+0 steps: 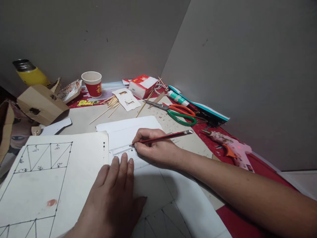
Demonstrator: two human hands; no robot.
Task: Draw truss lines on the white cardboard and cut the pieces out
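My right hand [155,145] grips a dark red pencil [168,136], its tip against the white paper [133,127] along the upper edge of a clear ruler [123,151]. Fingers stretched out, my left hand [117,181] lies flat and presses the ruler down with its fingertips. Part of the ruler is hidden under both hands. Drawn lines and triangles show on the lower part of the paper. To the left lies another sheet [81,165] with a black line drawing of zigzag triangles and small written marks.
Orange-and-green-handled scissors [173,112] lie beyond my right hand, near a pink glue gun [237,148]. Thin wooden sticks [112,104], a red paper cup [92,84] and a red-and-white box [143,86] stand or lie at the back. A cardboard piece [42,104] and yellow bottle [32,74] are at left.
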